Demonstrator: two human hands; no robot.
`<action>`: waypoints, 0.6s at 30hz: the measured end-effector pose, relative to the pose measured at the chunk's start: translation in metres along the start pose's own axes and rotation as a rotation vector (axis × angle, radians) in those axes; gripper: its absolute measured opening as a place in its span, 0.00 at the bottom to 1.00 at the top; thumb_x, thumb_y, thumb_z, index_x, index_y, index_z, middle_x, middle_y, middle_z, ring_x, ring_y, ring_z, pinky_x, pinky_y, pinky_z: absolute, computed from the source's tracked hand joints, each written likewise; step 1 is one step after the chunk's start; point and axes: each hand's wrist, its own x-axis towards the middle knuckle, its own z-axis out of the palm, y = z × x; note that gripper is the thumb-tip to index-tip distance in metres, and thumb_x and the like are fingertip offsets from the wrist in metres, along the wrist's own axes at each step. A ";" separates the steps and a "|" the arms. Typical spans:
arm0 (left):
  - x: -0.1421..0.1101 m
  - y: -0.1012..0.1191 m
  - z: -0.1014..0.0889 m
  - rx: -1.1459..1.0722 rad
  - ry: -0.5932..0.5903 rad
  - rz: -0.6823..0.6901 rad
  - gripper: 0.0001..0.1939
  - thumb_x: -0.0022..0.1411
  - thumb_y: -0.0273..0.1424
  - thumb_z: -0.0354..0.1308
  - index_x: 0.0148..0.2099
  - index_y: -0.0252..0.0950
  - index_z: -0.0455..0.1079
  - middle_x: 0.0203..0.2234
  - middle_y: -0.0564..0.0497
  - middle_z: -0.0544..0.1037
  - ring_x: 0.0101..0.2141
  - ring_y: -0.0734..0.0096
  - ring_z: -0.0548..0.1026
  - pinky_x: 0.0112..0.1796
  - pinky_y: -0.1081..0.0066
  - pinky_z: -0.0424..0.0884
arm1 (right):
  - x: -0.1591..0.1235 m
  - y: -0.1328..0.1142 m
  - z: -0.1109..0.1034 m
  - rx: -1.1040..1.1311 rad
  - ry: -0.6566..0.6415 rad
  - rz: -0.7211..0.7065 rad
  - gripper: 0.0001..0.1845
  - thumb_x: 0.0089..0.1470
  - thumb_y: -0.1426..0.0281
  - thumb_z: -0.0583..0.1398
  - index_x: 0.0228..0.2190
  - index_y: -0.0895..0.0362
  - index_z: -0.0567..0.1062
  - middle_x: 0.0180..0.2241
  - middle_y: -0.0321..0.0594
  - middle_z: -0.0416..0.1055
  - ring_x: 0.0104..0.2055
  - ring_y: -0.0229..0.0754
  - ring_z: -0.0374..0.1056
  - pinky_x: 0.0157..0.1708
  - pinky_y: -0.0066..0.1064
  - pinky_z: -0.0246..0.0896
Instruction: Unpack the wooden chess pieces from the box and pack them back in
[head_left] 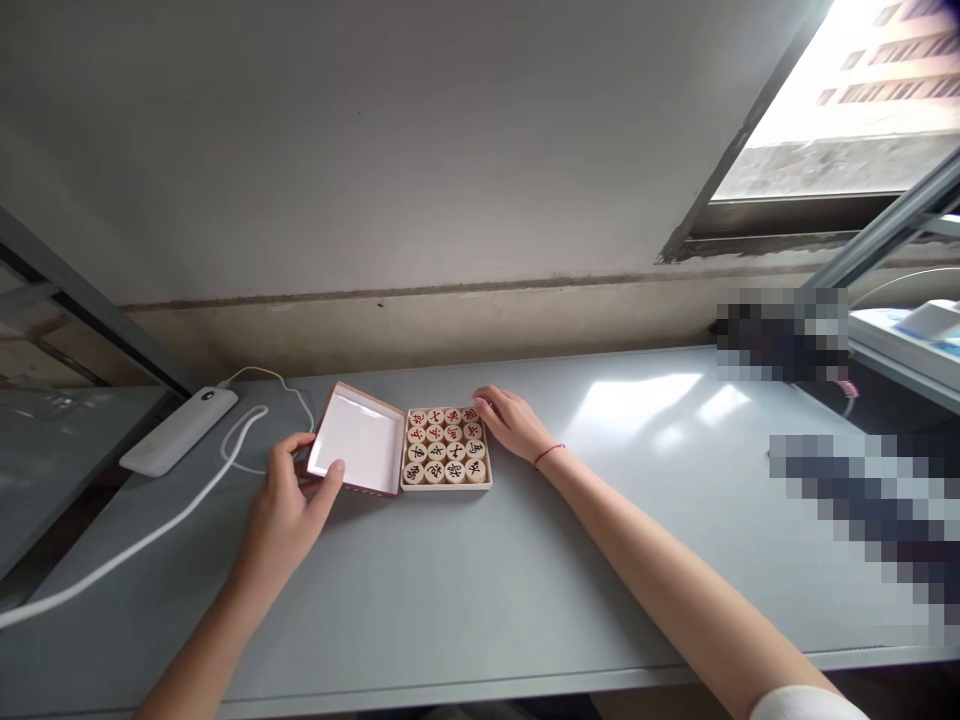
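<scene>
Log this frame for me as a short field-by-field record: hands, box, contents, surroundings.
Left hand: holds the tilted lid, thumb on its white inside
Right hand: fingers at the tray's far right corner
Tray: open, on the desk, right of the lid
Round pieces: four rows of four; far two rows marked red, near two black
Left side: white device, white cable
Right side: pixelated areas, contents unclear

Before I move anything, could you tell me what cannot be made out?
Head view: whatever is under the round pieces, hidden by them.
Head view: some left hand fingers, behind the lid.
Head view: the lower dark item at right, pixelated.
Head view: thick white cable, cut by left edge.
</scene>
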 end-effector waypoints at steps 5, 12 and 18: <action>-0.004 -0.003 0.004 0.266 0.090 0.295 0.21 0.64 0.40 0.49 0.56 0.37 0.60 0.53 0.40 0.66 0.54 0.51 0.66 0.53 0.54 0.65 | 0.000 -0.004 -0.013 -0.028 -0.088 0.138 0.09 0.58 0.70 0.49 0.37 0.56 0.68 0.32 0.40 0.74 0.33 0.41 0.68 0.30 0.27 0.56; 0.017 0.005 0.032 0.174 -0.390 0.334 0.22 0.68 0.37 0.38 0.54 0.37 0.67 0.51 0.45 0.72 0.48 0.60 0.73 0.48 0.64 0.70 | -0.005 -0.025 -0.025 0.031 -0.279 0.323 0.15 0.55 0.73 0.50 0.44 0.57 0.69 0.24 0.36 0.74 0.28 0.39 0.68 0.26 0.26 0.56; 0.016 0.004 0.040 0.097 -0.457 0.289 0.24 0.66 0.35 0.42 0.63 0.38 0.55 0.51 0.46 0.74 0.46 0.61 0.75 0.43 0.64 0.72 | -0.006 -0.030 -0.012 0.187 -0.266 0.307 0.20 0.55 0.73 0.50 0.49 0.56 0.68 0.28 0.35 0.75 0.19 0.35 0.65 0.26 0.27 0.61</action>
